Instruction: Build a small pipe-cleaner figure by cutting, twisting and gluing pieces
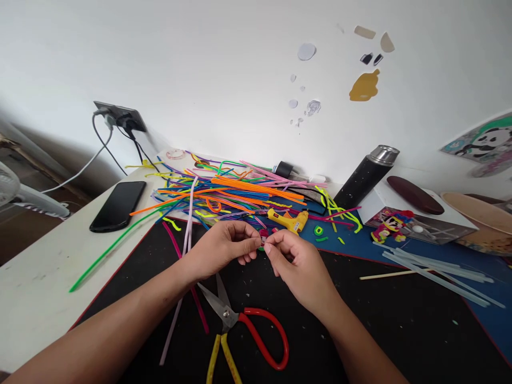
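Observation:
Over the black mat [160, 298], my left hand [230, 242] and my right hand [298, 266] meet, thumbs and fingertips pinched close together. Between them shows a small red and green piece [263, 236], mostly covered by the fingers; its kind is too small to make out. My left thumb and forefinger close on it, and my right fingertips press at its near side. Below the hands lie scissors [226, 316] with spread blades, one red handle and yellow handle parts. Pale lilac pipe cleaners [170, 333] and a magenta pipe cleaner [200, 309] run beneath my left wrist.
A heap of coloured pipe cleaners [240, 186] lies behind the hands, with a yellow glue gun [294, 220] at its front. A phone [119, 206] rests left. To the right are a black flask [366, 178], a small colourful figure [392, 226] and translucent glue sticks [440, 272].

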Available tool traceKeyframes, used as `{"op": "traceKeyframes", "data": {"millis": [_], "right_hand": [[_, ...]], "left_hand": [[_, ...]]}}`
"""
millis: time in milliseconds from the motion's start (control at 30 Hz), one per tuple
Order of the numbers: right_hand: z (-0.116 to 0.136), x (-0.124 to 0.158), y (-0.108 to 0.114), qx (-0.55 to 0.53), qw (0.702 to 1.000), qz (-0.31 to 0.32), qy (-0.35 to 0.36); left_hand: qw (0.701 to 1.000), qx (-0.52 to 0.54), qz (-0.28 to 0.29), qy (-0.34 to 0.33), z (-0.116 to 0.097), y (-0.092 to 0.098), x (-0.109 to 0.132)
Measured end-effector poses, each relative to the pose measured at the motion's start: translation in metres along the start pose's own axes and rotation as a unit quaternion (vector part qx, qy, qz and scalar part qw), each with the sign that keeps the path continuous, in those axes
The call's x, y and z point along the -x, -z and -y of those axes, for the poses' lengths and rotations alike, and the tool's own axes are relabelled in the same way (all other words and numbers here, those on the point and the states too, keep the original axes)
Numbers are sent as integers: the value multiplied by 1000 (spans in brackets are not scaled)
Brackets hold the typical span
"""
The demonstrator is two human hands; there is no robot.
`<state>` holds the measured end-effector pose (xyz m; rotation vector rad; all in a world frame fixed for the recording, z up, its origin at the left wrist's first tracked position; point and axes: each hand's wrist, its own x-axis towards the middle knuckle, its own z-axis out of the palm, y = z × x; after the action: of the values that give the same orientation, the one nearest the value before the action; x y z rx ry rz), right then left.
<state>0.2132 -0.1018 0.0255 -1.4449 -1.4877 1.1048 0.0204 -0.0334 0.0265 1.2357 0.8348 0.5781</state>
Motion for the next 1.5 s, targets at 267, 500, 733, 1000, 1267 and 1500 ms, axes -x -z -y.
{"op": "traceKeyframes", "data": {"millis": [267,500,733,1000,1267,1500], "right_hand": [[4,-2,2,9,1000,-6,-9],[4,-4,13,-5,1000,-12,-11],[1,-8,23,15,1000,-24,-1],[-2,-10,24,8,1000,-8,7],[-4,-10,23,9,1000,1,1],[-6,-8,12,64,998,10,26]], "left_hand": [[1000,-7,8,-1,0,0,-1],[993,-79,-52,-77,5,7,-4],[991,-7,-62,-119,9,11,-7],[962,273,25,-9,8,8,-5],[929,358,78,58,6,8,-6],[915,374,116,94,16,-1,-6]]}}
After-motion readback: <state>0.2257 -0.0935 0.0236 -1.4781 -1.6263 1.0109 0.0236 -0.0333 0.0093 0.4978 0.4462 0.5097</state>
